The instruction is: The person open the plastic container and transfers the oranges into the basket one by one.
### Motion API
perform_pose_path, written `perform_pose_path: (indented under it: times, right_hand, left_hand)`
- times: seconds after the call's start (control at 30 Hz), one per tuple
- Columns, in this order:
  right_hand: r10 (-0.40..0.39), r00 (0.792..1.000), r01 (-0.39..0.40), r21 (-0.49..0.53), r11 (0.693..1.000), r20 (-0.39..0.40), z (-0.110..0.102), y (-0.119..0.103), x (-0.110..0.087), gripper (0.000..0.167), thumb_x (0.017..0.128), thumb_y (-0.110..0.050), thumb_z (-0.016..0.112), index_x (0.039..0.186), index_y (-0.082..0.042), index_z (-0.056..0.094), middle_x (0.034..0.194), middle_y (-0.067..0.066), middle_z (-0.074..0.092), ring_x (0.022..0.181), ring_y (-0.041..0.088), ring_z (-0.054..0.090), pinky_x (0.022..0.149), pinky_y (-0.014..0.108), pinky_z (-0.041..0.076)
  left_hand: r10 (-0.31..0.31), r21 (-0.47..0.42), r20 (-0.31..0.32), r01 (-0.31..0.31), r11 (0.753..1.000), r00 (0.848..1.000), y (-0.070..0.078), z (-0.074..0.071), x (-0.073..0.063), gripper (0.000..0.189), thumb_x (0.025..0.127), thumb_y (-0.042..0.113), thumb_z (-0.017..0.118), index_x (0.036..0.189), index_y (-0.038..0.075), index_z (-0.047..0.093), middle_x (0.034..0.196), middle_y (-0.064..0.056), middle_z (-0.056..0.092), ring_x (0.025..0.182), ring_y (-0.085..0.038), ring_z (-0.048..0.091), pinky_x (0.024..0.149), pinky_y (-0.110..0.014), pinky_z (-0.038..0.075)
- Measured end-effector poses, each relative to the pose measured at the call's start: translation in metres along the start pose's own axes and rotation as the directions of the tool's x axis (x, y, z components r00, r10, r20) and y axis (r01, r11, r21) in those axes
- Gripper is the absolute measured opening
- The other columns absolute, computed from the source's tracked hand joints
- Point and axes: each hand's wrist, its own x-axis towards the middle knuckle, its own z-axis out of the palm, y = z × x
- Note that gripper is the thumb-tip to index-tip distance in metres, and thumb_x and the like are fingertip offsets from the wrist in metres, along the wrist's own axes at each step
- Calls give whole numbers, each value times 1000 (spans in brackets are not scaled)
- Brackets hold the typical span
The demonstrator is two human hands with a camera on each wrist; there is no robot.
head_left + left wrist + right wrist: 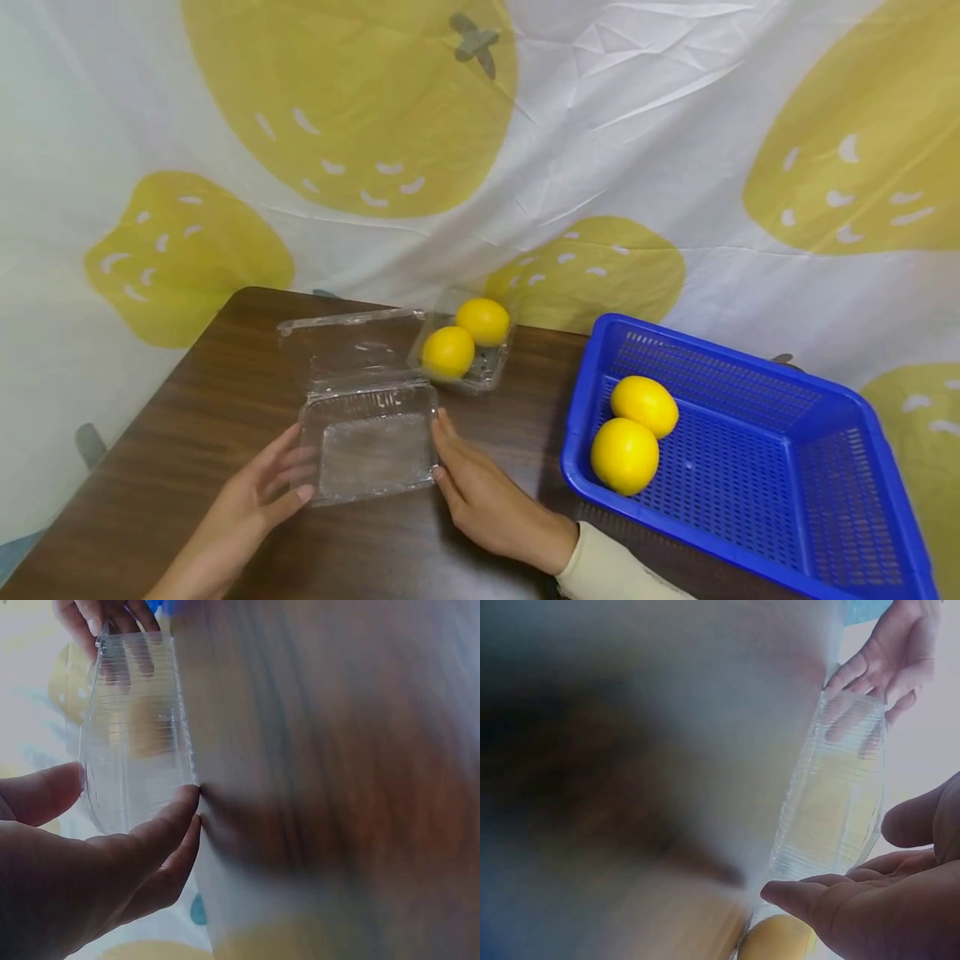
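Observation:
A clear plastic clamshell box [378,454] lies on the brown table with its lid [360,350] folded back away from me. Its tray has nothing in it. My left hand [251,500] grips the left side, thumb at the upper rim and fingers low along the wall, as the left wrist view shows. On the opposite side, my right hand [495,496] holds the box with its thumb by the rim [881,817] and fingers near the base. Just behind the box, a second clear container [487,375] holds two yellow lemons [448,353], partly overlapped by the lid.
To the right stands a blue plastic basket [720,542] with perforated walls, two more lemons [625,456] at its left end. Behind the table [202,417] hangs a white cloth [600,125] with a yellow fruit print.

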Motion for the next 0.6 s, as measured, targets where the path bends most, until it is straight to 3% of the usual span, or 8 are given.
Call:
perform_pose_path:
  times: [0.43, 0.6]
  right_hand:
    - [-19, 1000, 18, 20, 1000, 18, 10, -7, 25, 60, 118, -8, 44, 169, 10, 20, 178, 29, 6, 167, 31, 14, 134, 47, 21]
    - [-6, 1000, 5, 21, 1000, 15, 12, -8, 31, 60, 118, -10, 45, 170, 9, 20, 178, 29, 7, 166, 31, 15, 134, 47, 20]
  left_hand:
    - [50, -31, -21, -51, 998, 999, -10, -21, 1, 81, 108, 3, 67, 173, -3, 18, 160, -37, 48, 122, 11, 59, 99, -11, 49]
    - [21, -43, 2, -21, 999, 1000, -11, -27, 5, 82, 110, 8, 65, 175, 1, 15, 163, -35, 45, 124, 11, 58, 100, -10, 47]
